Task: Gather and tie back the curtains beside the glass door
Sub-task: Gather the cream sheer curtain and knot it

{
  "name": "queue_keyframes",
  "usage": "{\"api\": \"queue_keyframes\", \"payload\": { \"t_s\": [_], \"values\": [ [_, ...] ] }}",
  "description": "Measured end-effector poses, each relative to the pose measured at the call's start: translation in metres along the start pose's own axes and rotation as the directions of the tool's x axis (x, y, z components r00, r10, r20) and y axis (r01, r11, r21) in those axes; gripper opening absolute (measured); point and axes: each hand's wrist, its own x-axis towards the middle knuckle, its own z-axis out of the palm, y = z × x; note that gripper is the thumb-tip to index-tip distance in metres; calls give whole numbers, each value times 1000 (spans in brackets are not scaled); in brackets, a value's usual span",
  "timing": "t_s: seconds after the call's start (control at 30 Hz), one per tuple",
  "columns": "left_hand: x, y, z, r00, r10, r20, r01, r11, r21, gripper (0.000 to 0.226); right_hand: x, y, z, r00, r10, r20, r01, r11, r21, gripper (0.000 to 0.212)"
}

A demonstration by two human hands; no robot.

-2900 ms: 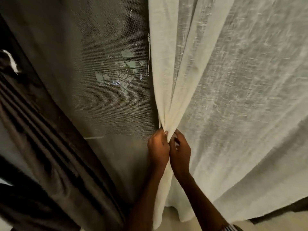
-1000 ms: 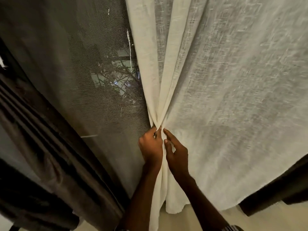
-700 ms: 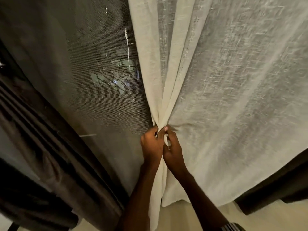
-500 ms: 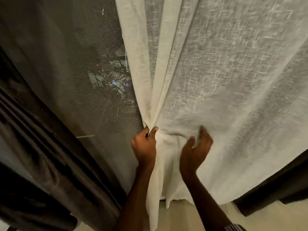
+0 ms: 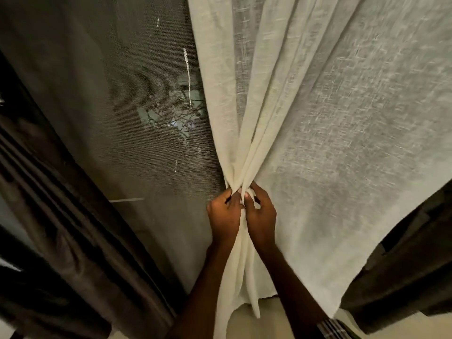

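Our hands (image 5: 242,214) hemmed in: sheer curtain (image 5: 342,143) blocks right, mesh screen (image 5: 146,118) stands behind at left, dark drape (image 5: 61,228) far left; floor (image 5: 276,319) below open.

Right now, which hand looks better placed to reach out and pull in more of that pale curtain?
Probably the right hand. The ungathered cream curtain spreads on its side, while the left hand sits on the mesh screen side, both hands pinching the gathered bunch.

Bare forearms; seemingly striped sleeve cuff (image 5: 329,329) at right wrist.
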Motion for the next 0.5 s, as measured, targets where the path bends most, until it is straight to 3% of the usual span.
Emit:
{"api": "queue_keyframes", "payload": {
  "t_s": [0.1, 0.17, 0.2, 0.27, 0.33, 0.37, 0.43, 0.5],
  "values": [
    [-8, 5, -2, 991, 40, 126, -30, 996, -83, 16, 4, 6, -5, 997, -49, 62, 51, 998, -34, 36],
    [-8, 3, 1, 992, 87, 92, -89, 996, 21, 13, 9, 7, -12, 988, -138, 76, 145, 985, -92, 40],
    [-8, 1, 0, 991, 123, 56, -128, 987, 94, 19, 11, 7, -18, 985, -175, 8, 174, 971, -164, 45],
    [-8, -5, -2, 987, 161, 11, -161, 972, 169, 36, 22, 11, -35, 931, -191, -311, 112, 961, -254, 54],
    [-6, -9, -4, 982, 188, -8, -183, 964, 193, 46, 35, 12, -59, 834, -108, -541, 30, 988, -150, 57],
    [-4, -10, -4, 980, 199, -10, -193, 961, 196, 48, 41, 14, -69, 844, -57, -533, 29, 998, -61, 56],
    [-2, -10, -3, 975, 222, 1, -217, 954, 206, 48, 49, 14, -74, 925, 31, -378, 10, 995, 104, 48],
    [-3, -8, 2, 969, 248, 16, -245, 944, 222, 45, 50, 8, -67, 975, 49, -215, -24, 993, 116, 40]
  ]
}}
